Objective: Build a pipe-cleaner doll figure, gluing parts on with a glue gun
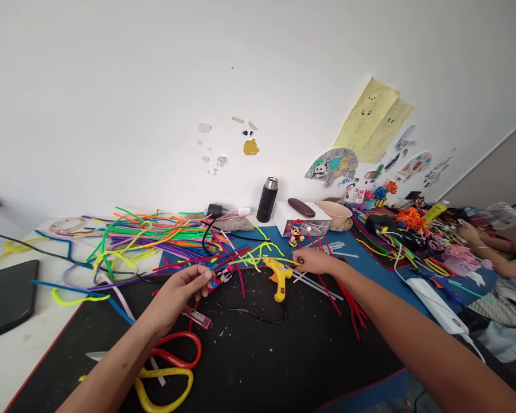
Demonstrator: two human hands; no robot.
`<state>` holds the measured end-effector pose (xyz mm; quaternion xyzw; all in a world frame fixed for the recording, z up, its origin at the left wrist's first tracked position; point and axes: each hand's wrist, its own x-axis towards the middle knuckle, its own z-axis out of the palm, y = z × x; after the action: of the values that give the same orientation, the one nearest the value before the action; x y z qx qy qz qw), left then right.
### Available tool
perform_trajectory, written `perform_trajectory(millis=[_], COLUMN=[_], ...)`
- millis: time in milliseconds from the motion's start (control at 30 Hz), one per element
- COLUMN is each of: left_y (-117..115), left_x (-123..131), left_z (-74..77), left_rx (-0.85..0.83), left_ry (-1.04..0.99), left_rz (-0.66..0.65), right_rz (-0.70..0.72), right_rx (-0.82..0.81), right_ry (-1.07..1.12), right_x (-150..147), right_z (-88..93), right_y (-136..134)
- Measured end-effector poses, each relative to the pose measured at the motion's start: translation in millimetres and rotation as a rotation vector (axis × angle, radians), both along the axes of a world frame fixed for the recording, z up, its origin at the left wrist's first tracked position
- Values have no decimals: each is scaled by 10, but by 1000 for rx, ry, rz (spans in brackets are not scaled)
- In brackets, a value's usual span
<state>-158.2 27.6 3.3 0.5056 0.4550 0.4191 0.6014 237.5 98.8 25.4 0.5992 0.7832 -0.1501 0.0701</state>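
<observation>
My left hand (190,284) pinches a small pipe-cleaner figure (223,276) in pink, blue, black and white over the black mat. Right of the mat's middle, a yellow glue gun (280,281) lies between my two hands. The fingers of my right hand (313,261) are closed at the mat's far edge, beside the glue gun's nozzle end; what they pinch is too small to make out. Just behind that hand, a second small figure (296,234) in red, blue and yellow stands upright. Red pipe cleaners (351,304) and translucent glue sticks (320,287) lie around my right forearm.
Scissors (167,390) with red and yellow handles lie partly under my left forearm. Coloured pipe cleaners (155,241) heap at back left. A black bottle (267,201) and a white box (284,215) stand by the wall. At right, another person's hand (468,234) works near a power strip (438,307).
</observation>
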Motion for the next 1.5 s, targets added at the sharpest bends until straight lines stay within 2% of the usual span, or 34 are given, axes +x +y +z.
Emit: perform_trajectory(millis=[300, 667, 933, 1100, 1200, 1300, 1400, 1500], left_y=[130, 373, 336, 281, 249, 204, 153, 117], left_x=[-65, -166, -270, -243, -216, -188, -141, -80], left_z=[-13, 166, 76, 154, 206, 222, 210, 192], left_rx=[-7, 41, -8, -10, 8, 14, 13, 34], left_ry=[8, 59, 61, 9, -1, -5, -7, -26], left_rz=[-2, -36, -39, -32, -53, -52, -71, -87], right_rz=[50, 9, -31, -75, -132, -163, -183, -194], right_rx=[55, 39, 30, 160, 274, 301, 280, 265], right_ry=[75, 59, 57, 43, 51, 61, 43, 32], right_x=[-31, -203, -201, -338, -493, -673, -854, -1030], right_z=[-16, -31, -70, 54, 180, 250, 209, 86], right_y=[41, 216, 273, 123, -43, -243, -413, -506])
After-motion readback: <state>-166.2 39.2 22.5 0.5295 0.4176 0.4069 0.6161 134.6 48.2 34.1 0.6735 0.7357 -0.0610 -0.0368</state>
